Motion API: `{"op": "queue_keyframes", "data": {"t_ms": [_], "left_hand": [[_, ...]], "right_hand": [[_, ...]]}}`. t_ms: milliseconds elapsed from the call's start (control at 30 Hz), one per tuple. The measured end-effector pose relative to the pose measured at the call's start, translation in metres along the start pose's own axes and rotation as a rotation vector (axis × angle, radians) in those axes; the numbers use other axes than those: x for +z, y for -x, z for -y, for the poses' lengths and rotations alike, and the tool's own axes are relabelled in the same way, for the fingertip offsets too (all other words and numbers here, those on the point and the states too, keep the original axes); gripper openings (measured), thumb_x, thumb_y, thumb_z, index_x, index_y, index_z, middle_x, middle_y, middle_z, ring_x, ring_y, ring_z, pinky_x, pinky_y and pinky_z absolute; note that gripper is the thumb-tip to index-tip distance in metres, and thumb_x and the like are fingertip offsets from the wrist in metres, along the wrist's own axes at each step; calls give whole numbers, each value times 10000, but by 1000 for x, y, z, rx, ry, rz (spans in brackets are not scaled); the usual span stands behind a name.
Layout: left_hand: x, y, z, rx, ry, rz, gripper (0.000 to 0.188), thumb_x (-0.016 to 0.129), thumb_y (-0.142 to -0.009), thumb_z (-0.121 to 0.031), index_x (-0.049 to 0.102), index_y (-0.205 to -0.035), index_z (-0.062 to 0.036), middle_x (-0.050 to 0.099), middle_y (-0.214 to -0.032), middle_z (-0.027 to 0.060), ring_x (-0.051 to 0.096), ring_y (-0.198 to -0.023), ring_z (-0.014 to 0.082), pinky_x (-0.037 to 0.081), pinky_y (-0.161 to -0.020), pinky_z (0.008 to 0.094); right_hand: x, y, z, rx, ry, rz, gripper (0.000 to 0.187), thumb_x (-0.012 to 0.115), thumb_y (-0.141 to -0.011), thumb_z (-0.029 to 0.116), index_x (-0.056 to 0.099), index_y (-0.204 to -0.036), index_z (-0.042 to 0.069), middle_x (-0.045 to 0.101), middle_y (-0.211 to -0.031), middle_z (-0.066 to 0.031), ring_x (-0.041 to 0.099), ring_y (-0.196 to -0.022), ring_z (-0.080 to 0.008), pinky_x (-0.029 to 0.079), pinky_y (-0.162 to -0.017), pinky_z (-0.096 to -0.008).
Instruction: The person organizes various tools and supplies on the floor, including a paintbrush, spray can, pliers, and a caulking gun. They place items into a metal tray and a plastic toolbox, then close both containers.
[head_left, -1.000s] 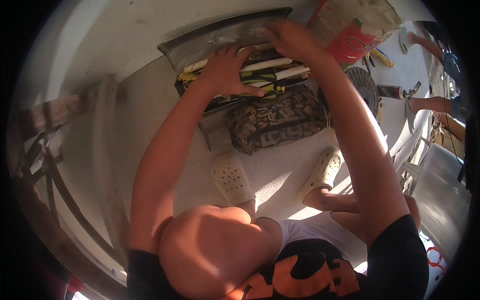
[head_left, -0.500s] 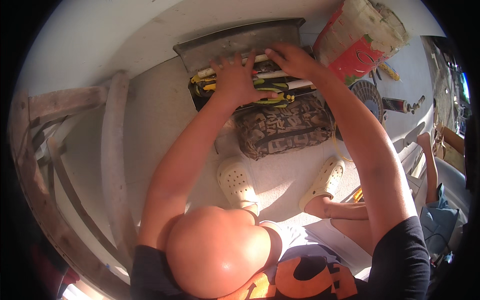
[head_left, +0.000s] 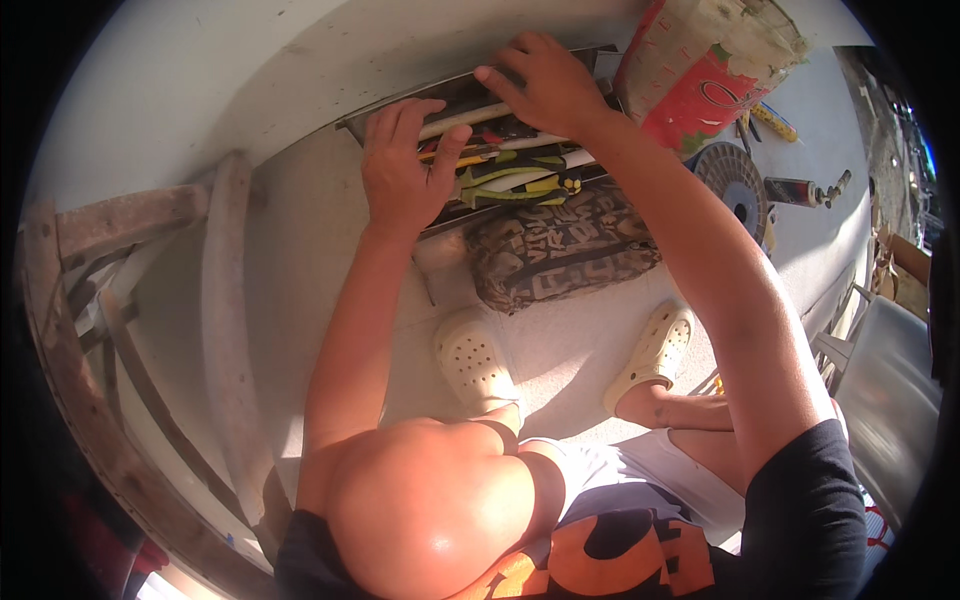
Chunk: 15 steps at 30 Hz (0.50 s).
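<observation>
A long dark metal toolbox (head_left: 432, 232) lies with its lid (head_left: 460, 93) raised against the wall. Inside are pliers with yellow-green and black grips (head_left: 515, 190), a pale rod (head_left: 465, 121) and several other hand tools. My left hand (head_left: 405, 175) is open over the box's left end, fingertips at the lid and thumb apart above the tools. Farther right, my right hand (head_left: 550, 88) is also open, its spread fingers lying across the lid. The fingertips' exact contact cannot be made out. My right hand and forearm hide the box's right end.
A patterned brown bag (head_left: 565, 250) lies in front of the toolbox. At the right stand a torn red-and-white bucket (head_left: 710, 80), a round ribbed disc (head_left: 735, 185) and a canister with a nozzle (head_left: 800, 190). A wooden frame (head_left: 228, 330) rises at the left.
My left hand has moved left off the tools to the lid's left side. My right hand has moved up and left onto the lid. Less of the lid's grey face shows.
</observation>
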<state>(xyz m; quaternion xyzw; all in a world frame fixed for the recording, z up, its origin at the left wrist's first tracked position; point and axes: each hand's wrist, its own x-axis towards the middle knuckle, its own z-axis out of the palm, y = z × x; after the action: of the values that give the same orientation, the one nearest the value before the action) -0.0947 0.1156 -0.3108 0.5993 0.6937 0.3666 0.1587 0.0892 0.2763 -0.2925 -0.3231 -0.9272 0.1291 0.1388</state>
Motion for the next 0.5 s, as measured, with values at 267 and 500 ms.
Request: {"op": "queue_keyframes", "data": {"t_ms": [267,500], "left_hand": [[-6,5,-23,238,-453,104,1070,801,-670,-781,564,-1445,-84,548,-1442,216,494,-1369,387,371,-1154,542],[16,-33,-19,52,-532,336,946,739,-793,-734,521,-1493,-135,587,-1376,183,574,-1271,373,489,-1052,483]], "right_hand": [[-18,79,5,-152,-47,85,732,728,-897,568,605,-1397,48,574,-1328,-146,556,-1276,-343,522,-1031,-451],[-24,69,-11,-121,-167,63,669,758,-917,473,593,-1394,34,575,-1385,-189,574,-1270,-387,525,-1022,-470]]}}
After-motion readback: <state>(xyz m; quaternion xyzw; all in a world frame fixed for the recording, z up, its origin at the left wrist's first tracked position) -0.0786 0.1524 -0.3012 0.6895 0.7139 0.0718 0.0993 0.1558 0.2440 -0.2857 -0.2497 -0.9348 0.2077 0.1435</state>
